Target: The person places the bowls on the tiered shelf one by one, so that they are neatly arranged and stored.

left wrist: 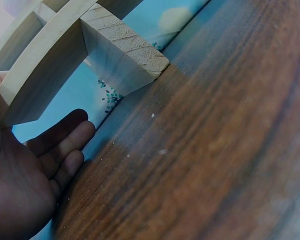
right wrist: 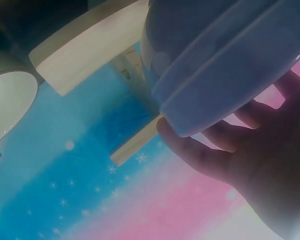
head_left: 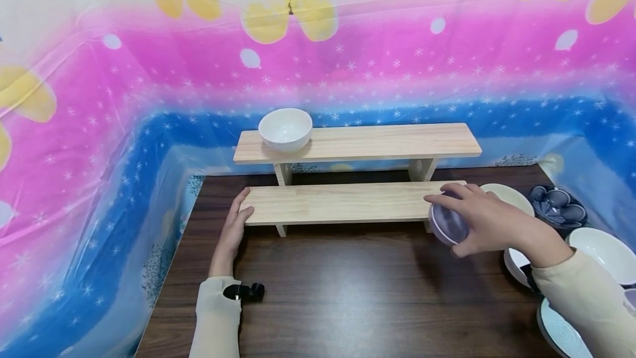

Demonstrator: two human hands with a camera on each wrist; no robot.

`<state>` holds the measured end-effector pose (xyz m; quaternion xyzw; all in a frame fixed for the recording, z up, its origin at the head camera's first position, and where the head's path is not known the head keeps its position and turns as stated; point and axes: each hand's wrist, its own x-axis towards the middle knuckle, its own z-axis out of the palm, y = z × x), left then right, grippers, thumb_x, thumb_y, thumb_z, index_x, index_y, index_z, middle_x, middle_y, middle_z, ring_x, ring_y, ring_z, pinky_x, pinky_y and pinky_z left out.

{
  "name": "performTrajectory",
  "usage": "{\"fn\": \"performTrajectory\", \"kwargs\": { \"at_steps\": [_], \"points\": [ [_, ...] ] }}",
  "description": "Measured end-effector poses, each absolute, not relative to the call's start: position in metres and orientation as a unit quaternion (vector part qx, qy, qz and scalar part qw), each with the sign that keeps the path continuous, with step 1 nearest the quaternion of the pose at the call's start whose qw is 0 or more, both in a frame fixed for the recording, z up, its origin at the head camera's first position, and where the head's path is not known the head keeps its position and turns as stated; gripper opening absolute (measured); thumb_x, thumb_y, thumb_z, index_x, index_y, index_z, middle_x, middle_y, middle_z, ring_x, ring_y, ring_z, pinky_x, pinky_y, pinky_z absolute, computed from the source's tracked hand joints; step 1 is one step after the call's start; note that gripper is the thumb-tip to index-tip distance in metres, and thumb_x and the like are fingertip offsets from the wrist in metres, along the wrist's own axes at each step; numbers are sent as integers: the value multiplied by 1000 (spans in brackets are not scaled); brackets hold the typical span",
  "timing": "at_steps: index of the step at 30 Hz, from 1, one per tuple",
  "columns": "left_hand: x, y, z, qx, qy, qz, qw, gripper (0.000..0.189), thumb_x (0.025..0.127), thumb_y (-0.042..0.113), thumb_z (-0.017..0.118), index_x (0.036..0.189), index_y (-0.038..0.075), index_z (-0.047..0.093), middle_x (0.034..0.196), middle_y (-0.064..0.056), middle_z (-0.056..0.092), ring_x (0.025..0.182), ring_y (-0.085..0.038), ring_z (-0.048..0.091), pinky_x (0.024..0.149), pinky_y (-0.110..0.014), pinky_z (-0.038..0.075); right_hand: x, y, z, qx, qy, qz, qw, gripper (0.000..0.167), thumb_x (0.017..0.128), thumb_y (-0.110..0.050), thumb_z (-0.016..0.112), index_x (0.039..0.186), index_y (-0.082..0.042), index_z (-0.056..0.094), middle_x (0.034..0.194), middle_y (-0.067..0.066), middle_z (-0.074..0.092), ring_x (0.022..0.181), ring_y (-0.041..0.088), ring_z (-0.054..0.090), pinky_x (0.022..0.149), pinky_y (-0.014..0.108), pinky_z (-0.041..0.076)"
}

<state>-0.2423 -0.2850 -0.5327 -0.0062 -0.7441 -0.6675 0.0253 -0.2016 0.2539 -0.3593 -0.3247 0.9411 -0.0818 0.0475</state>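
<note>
A two-tier wooden shelf (head_left: 348,203) stands on the dark table, with a white bowl (head_left: 285,129) on the left of its upper board. My left hand (head_left: 236,231) holds the left end of the lower board between thumb and index finger. In the left wrist view the other fingers (left wrist: 70,145) extend loosely beneath that board. With fingers and thumb spread round it, my right hand (head_left: 489,220) grips a small purple bowl (head_left: 449,222). This bowl is tilted, over the front right end of the lower board. Ridges show on its outside (right wrist: 215,65) in the right wrist view.
Several dishes crowd the table's right side: a cream plate (head_left: 509,196), a white bowl (head_left: 515,266), a larger white dish (head_left: 603,254) and a pale blue plate (head_left: 563,330). Dark cups (head_left: 557,199) sit grouped behind them. A patterned cloth (head_left: 348,82) hangs around the table.
</note>
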Motion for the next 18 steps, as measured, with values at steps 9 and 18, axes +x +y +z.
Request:
{"fn": "performTrajectory", "kwargs": {
  "at_steps": [9, 18],
  "points": [
    [-240, -285, -532, 0, -745, -666, 24, 60, 111, 19, 44, 169, 13, 26, 175, -11, 17, 160, -35, 13, 124, -57, 10, -208, 246, -347, -331, 938, -88, 61, 104, 69, -43, 98, 158, -18, 50, 153, 25, 47, 130, 52, 49, 87, 64, 51],
    [-242, -284, -531, -3, -740, -672, 27, 60, 112, 18, 44, 169, 11, 27, 175, -11, 17, 160, -33, 12, 124, -55, 10, -213, 233, -335, -347, 934, -76, 38, 102, 68, -40, 97, 157, -21, 52, 155, 23, 47, 135, 52, 46, 93, 74, 45]
  ]
}}
